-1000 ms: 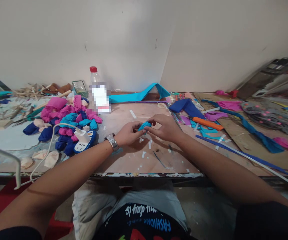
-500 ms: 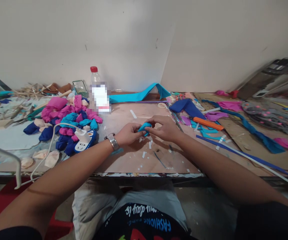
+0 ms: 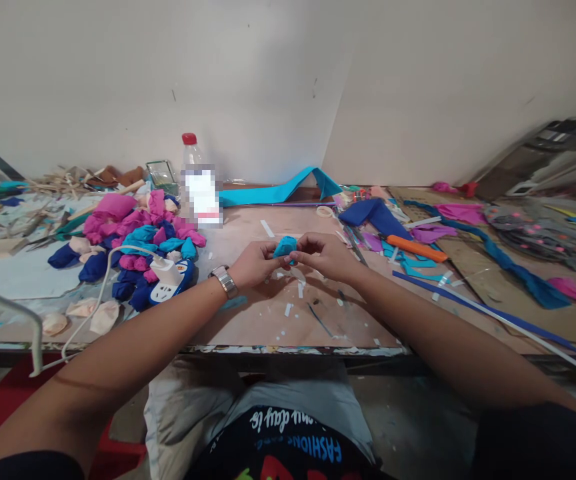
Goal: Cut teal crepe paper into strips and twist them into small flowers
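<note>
Both my hands meet over the middle of the wooden table [image 3: 268, 320]. My left hand [image 3: 254, 264], with a metal watch on the wrist, and my right hand [image 3: 324, 255] pinch a small rolled piece of turquoise fabric [image 3: 285, 247] between their fingertips, a little above the table top. White paper scraps [image 3: 288, 309] lie on the wood under the hands.
A pile of pink, turquoise and dark blue fabric rolls [image 3: 133, 243] lies at the left beside a white power strip [image 3: 168, 280]. A red-capped bottle [image 3: 199, 183] stands behind. Turquoise strip [image 3: 278, 192], orange cutter [image 3: 415, 248], blue cloth [image 3: 373, 213] and long strips lie right.
Both hands have lifted the turquoise piece slightly and turned it, so more of the roll shows between the fingertips. The rest is unchanged.
</note>
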Action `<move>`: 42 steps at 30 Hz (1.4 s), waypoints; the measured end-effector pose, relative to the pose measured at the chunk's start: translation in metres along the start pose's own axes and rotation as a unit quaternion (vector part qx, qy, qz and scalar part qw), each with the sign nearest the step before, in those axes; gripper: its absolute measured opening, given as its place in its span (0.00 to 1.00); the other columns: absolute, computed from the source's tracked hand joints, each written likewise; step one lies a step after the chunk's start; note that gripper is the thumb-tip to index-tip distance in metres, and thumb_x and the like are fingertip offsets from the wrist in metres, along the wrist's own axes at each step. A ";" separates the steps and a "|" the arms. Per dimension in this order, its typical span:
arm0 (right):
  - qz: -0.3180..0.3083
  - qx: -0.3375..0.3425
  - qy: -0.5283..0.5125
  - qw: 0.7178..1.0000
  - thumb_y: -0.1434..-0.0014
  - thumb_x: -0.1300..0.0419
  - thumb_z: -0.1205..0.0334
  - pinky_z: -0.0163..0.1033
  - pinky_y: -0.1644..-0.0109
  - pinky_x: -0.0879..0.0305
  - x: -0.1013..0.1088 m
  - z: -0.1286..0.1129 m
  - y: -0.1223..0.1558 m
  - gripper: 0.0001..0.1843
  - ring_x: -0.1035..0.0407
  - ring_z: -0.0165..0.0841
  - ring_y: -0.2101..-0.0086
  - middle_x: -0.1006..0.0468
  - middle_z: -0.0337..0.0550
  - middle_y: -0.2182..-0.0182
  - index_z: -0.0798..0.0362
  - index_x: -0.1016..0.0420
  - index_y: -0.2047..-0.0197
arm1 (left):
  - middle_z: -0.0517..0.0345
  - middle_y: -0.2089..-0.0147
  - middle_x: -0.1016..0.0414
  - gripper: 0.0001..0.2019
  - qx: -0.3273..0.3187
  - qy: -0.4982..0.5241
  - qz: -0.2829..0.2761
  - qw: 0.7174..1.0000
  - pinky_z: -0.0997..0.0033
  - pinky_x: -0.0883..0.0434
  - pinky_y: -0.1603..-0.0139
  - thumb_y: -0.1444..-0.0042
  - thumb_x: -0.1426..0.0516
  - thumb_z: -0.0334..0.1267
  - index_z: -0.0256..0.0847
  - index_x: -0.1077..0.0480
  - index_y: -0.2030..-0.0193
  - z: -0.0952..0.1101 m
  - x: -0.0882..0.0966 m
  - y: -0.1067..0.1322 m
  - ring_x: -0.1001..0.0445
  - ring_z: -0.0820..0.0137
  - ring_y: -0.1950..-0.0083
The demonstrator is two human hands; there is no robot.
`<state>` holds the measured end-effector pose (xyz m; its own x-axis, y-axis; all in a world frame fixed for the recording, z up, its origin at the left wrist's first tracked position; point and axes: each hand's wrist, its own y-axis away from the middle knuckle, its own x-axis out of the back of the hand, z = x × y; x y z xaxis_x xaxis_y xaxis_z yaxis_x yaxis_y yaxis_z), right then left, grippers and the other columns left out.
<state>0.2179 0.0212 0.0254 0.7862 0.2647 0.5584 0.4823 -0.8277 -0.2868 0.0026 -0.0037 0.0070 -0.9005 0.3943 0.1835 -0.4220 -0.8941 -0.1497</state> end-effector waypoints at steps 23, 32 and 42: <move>-0.002 -0.088 -0.123 0.988 0.53 0.25 0.41 0.37 0.67 0.34 -0.003 0.007 -0.004 0.23 0.30 0.31 0.73 0.19 0.39 0.73 0.52 0.19 0.68 | 0.62 0.78 0.31 0.21 0.044 -0.041 0.010 0.998 0.74 0.42 0.76 0.42 0.37 0.55 0.34 0.20 0.61 -0.002 0.000 0.002 0.38 0.76 0.78; -0.025 -0.095 -0.123 0.987 0.52 0.25 0.45 0.38 0.66 0.32 -0.003 0.010 -0.004 0.19 0.27 0.33 0.72 0.17 0.40 0.73 0.53 0.18 0.68 | 0.59 0.78 0.28 0.22 0.058 -0.039 0.012 0.997 0.74 0.41 0.74 0.43 0.35 0.55 0.33 0.18 0.63 0.001 0.000 0.003 0.36 0.75 0.77; 0.020 -0.087 -0.193 0.977 0.56 0.21 0.53 0.36 0.66 0.30 -0.004 0.009 -0.005 0.27 0.26 0.31 0.73 0.21 0.33 0.75 0.50 0.29 0.58 | 0.56 0.74 0.22 0.23 0.078 0.002 0.005 0.997 0.74 0.40 0.76 0.42 0.36 0.57 0.33 0.19 0.63 0.001 0.001 0.001 0.38 0.77 0.79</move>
<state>0.2159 0.0287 0.0175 0.9063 0.3698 0.2047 0.4019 -0.9040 -0.1460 0.0012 -0.0047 0.0076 -0.9050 0.3857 0.1794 -0.3916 -0.9201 0.0023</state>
